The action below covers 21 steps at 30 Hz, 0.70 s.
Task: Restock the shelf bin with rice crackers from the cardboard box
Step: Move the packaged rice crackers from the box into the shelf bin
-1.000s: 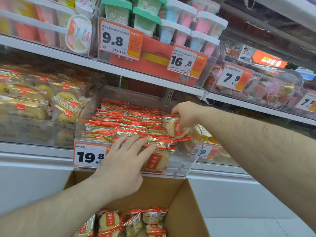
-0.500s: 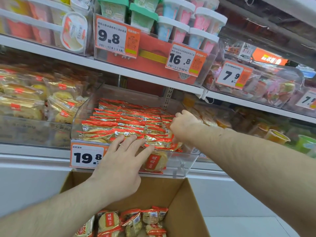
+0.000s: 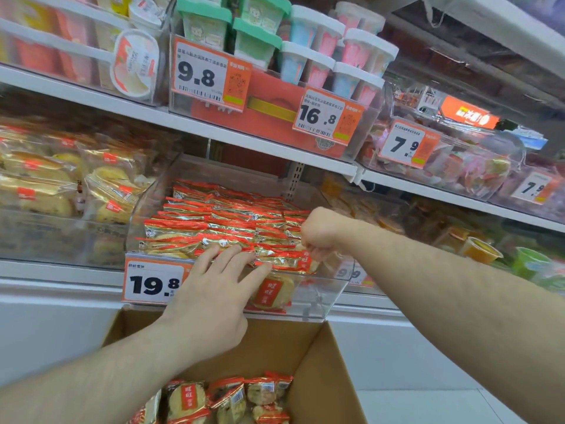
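Bottom centre: open cardboard box (image 3: pixel 318 374) with a heap of rice cracker packets (image 3: pixel 226 399), roughly six showing, its back flap just under the clear shelf bin (image 3: pixel 318 296). Mid-frame: left hand (image 3: pixel 214 298) flat, fingers spread over the bin's front rim and front packets beside the 19.8 price tag (image 3: pixel 153 281); right hand (image 3: pixel 319 234) curled, pinching a packet (image 3: pixel 287 260) at the bin's right front corner. Beyond: packets in layered rows filling the bin, bun bags (image 3: pixel 61 182) left, four further price tags, little room under the upper shelf (image 3: pixel 214 130).
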Available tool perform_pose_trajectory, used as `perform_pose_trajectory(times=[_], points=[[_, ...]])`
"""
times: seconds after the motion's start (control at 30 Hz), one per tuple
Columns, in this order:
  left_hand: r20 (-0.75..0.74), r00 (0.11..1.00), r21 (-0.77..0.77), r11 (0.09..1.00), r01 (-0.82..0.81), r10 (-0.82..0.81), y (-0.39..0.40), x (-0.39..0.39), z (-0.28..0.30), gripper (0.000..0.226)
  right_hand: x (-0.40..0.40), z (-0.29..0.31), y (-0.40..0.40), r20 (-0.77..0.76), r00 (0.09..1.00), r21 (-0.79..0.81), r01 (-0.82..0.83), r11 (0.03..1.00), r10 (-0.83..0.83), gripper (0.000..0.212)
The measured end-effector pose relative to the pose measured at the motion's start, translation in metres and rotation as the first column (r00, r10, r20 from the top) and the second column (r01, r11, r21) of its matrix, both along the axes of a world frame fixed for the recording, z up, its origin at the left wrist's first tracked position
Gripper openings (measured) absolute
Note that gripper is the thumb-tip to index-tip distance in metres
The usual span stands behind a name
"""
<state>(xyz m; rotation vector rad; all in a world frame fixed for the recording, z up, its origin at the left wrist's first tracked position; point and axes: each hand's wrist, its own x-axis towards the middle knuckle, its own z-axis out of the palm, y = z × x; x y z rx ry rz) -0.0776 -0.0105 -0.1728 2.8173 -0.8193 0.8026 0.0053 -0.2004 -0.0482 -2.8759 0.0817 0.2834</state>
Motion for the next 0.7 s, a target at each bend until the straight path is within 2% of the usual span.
perform_pose_trajectory(times=[0.07, 0.1, 0.17, 0.33, 0.43, 0.5, 0.6, 0.63, 0.7], points=[[-0.005, 1.0, 0.0, 1.0, -0.008, 0.008, -0.002, 0.0, -0.001, 0.078, -0.008, -0.016, 0.0, -0.181, 0.983, -0.18, -0.05, 0.982, 0.017, 0.024], [-0.004, 1.0, -0.002, 1.0, -0.01, 0.01, -0.002, 0.0, 0.0, 0.078, -0.01, -0.024, 0.002, -0.212, 0.977, -0.286, -0.089, 0.954, 0.027, 0.029], [-0.004, 1.0, -0.004, 1.0, -0.007, 0.007, -0.001, 0.0, 0.0, 0.078, -0.009, -0.031, 0.006, -0.23, 0.971, -0.364, -0.151, 0.919, 0.068, 0.032], [-0.017, 1.0, -0.017, 1.0, 0.025, -0.025, 0.004, 0.001, 0.0, 0.073, 0.0, -0.036, 0.012, -0.299, 0.954, -0.366, -0.119, 0.923, 0.004, 0.03], [-0.023, 1.0, -0.031, 0.999, 0.02, -0.021, 0.002, 0.001, 0.003, 0.07, -0.004, -0.037, 0.012, -0.349, 0.929, -0.381, -0.259, 0.888, 0.121, 0.028], [-0.045, 0.999, -0.033, 0.999, 0.014, -0.015, 0.001, 0.001, 0.004, 0.07, -0.001, -0.039, 0.007, -0.363, 0.921, -0.355, -0.278, 0.893, 0.142, 0.03], [-0.06, 0.998, -0.023, 1.0, 0.013, -0.014, 0.001, 0.001, 0.004, 0.073, -0.002, -0.041, 0.001, -0.349, 0.934, -0.209, -0.16, 0.965, 0.079, 0.036], [-0.06, 0.998, -0.023, 1.0, 0.015, -0.016, 0.001, 0.001, 0.004, 0.074, -0.004, -0.04, -0.001, -0.297, 0.951, -0.173, -0.144, 0.974, 0.087, 0.038], [-0.06, 0.998, -0.026, 0.999, 0.021, -0.023, 0.002, 0.0, 0.004, 0.075, -0.009, -0.034, -0.003, -0.275, 0.961, -0.16, -0.078, 0.984, 0.031, 0.037]])
